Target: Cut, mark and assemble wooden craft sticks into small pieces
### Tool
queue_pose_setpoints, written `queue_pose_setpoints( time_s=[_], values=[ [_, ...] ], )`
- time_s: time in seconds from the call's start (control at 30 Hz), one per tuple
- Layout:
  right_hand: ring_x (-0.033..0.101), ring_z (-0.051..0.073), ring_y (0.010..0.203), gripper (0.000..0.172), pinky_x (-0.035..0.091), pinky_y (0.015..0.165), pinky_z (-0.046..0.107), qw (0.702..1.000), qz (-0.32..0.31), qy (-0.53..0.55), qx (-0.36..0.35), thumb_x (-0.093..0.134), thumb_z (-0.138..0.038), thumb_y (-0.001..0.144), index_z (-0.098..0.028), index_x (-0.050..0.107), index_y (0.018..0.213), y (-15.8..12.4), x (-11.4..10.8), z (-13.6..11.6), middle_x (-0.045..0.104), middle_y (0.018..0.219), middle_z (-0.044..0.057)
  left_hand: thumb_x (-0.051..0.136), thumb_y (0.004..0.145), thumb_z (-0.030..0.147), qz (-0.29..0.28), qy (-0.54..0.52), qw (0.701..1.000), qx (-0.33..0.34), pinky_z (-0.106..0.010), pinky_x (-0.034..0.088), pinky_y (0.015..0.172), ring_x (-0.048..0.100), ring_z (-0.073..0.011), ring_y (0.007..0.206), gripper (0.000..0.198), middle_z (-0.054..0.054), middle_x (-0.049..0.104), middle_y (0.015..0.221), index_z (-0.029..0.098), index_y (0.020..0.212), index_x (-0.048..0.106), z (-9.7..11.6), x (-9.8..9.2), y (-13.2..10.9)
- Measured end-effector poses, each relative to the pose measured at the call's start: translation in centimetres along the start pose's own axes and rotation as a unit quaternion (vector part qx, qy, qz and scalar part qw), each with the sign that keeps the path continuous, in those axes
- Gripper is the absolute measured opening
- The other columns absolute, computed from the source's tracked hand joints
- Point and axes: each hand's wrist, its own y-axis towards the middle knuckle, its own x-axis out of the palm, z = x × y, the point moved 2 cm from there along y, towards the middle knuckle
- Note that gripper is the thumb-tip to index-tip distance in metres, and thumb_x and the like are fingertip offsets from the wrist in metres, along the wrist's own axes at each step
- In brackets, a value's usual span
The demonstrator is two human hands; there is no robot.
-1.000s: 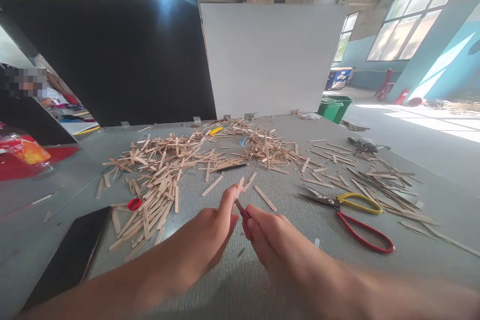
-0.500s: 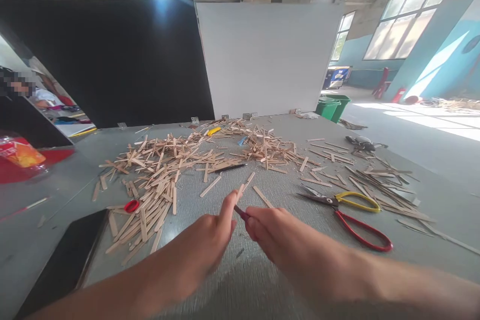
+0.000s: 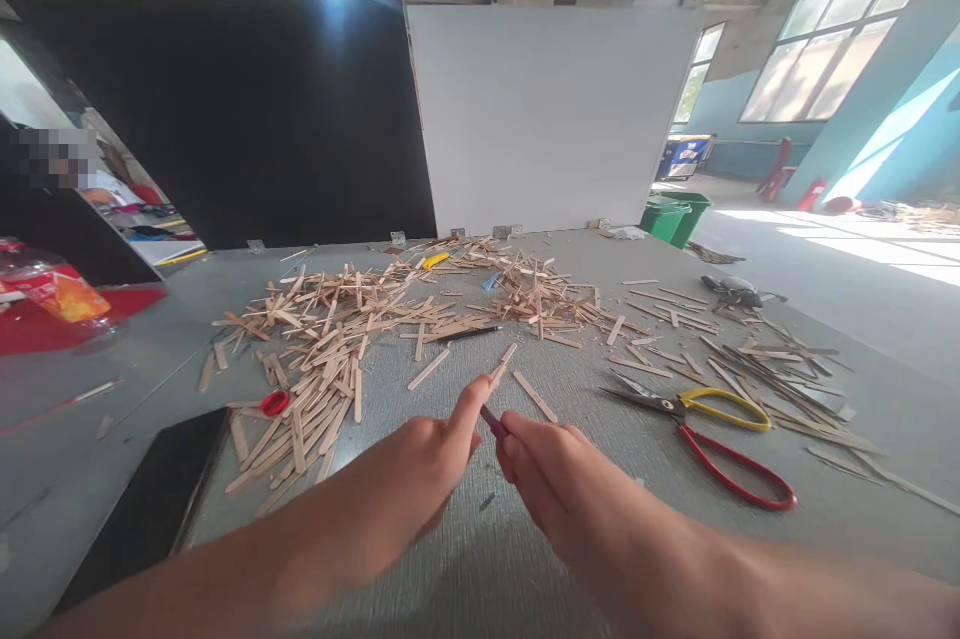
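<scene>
My left hand (image 3: 446,444), at the centre of the table, is closed on a thin wooden stick (image 3: 505,359) whose far end points up past the thumb. Just right of it, my right hand (image 3: 544,464) is wrapped round a dark, narrow tool (image 3: 492,420); its tip meets the left hand near the stick. My fingers hide most of the tool. Another wooden stick (image 3: 535,396) lies flat just beyond the right hand. Scissors (image 3: 664,404) with one yellow and one red handle rest open to the right.
Loose wooden sticks (image 3: 330,319) are heaped left and ahead. A black phone-like slab (image 3: 146,509), red ring (image 3: 275,403), yellow object (image 3: 435,260) and bottle (image 3: 56,294) lie about. Upright panels (image 3: 540,119) stand behind; a person (image 3: 109,189) is at far left.
The whole view has shifted, so the table and its objects appear slightly further right. Both hands keep nearly the same pose and grip.
</scene>
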Motion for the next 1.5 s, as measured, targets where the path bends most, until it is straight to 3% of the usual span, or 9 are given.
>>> queue_pose_setpoints(
  time_s=[0.1,0.2,0.37,0.63,0.83,1.0,1.13,1.23,1.5],
  values=[
    [0.059,0.023,0.078,0.019,0.048,0.07,0.036,0.999,0.024,-0.008,-0.039,0.048,-0.011,0.089,-0.013,0.062,0.102,-0.7,0.1,-0.1,0.067,0.098,0.017,0.053,0.079,0.006,-0.006,0.001,1.0,0.013,-0.019,0.031,0.046,0.046,-0.0121,0.052,0.1,0.003,0.054,0.071,0.018,0.165,0.004,0.2,-0.2,-0.1],
    [0.06,0.024,0.083,0.019,0.051,0.074,0.037,0.998,-0.006,0.019,-0.056,0.051,-0.014,0.09,-0.012,0.061,0.105,-1.1,-0.9,-0.4,0.067,0.103,0.018,0.053,0.076,0.003,-0.01,0.005,1.0,0.009,-0.019,0.034,0.047,0.05,-0.0128,0.054,0.106,0.003,0.056,0.074,0.021,0.166,-0.001,0.1,-0.3,-0.2],
    [0.056,0.019,0.075,0.023,0.05,0.073,0.036,0.994,-0.005,0.098,0.052,0.033,-0.021,0.102,-0.017,0.055,0.097,-0.4,-2.0,-0.4,0.062,0.088,0.01,0.046,0.08,-0.002,0.001,0.008,1.0,-0.017,-0.019,0.038,0.052,0.055,-0.0122,0.058,0.105,0.0,0.058,0.084,0.031,0.167,-0.002,-0.8,-0.2,-0.3],
    [0.043,0.014,0.066,0.024,0.04,0.062,0.028,0.981,0.0,0.175,0.084,0.034,-0.027,0.106,-0.022,0.043,0.084,0.3,-1.3,0.1,0.05,0.075,0.0,0.044,0.08,-0.006,-0.028,0.034,0.999,-0.032,-0.02,0.037,0.053,0.053,-0.0109,0.057,0.106,0.0,0.057,0.086,0.036,0.166,-0.003,-1.2,-0.6,-0.4],
    [0.04,0.011,0.058,0.032,0.036,0.052,0.024,0.968,-0.026,0.235,0.09,0.032,-0.037,0.11,-0.021,0.052,0.09,0.5,-3.4,-0.4,0.043,0.067,-0.005,0.036,0.105,0.018,0.11,-0.052,0.992,-0.019,-0.022,0.039,0.052,0.054,-0.013,0.056,0.069,0.002,0.061,0.079,0.031,0.166,0.006,-0.2,-0.9,-0.1],
    [0.044,0.01,0.055,0.015,0.034,0.048,0.023,0.976,0.065,0.199,0.069,0.049,-0.028,0.105,-0.025,0.057,0.117,0.4,-5.3,-1.1,0.062,0.077,-0.003,0.035,0.11,0.036,0.2,-0.143,0.968,-0.041,-0.022,0.042,0.05,0.053,-0.0125,0.053,0.057,0.005,0.06,0.07,0.03,0.163,0.015,1.0,-2.0,0.1],
    [0.045,0.005,0.045,0.031,0.04,0.041,0.019,0.932,0.017,0.355,0.072,0.048,-0.038,0.106,-0.03,0.05,0.136,-0.7,-6.3,-1.3,0.069,0.103,0.004,0.036,0.11,0.045,0.212,-0.252,0.943,-0.041,-0.02,0.044,0.048,0.054,-0.0115,0.052,0.052,0.005,0.063,0.07,0.029,0.158,0.025,1.3,-2.5,-0.1],
    [0.048,0.003,0.046,0.04,0.047,0.043,0.019,0.905,-0.005,0.421,0.059,0.052,-0.05,0.105,-0.032,0.05,0.141,-1.6,-6.9,-1.6,0.068,0.116,0.009,0.04,0.109,0.049,0.224,-0.27,0.936,-0.033,-0.02,0.043,0.046,0.053,-0.0108,0.05,0.054,0.006,0.063,0.069,0.029,0.157,0.026,1.4,-2.8,-0.3],
    [0.051,0.005,0.046,0.047,0.047,0.041,0.021,0.889,-0.01,0.451,0.075,0.056,-0.052,0.103,-0.033,0.052,0.146,-2.4,-6.8,-1.7,0.067,0.121,0.013,0.038,0.109,0.045,0.216,-0.262,0.94,-0.017,-0.021,0.045,0.049,0.054,-0.0115,0.05,0.053,0.006,0.062,0.066,0.026,0.158,0.025,1.9,-3.0,-0.4]
  ],
)
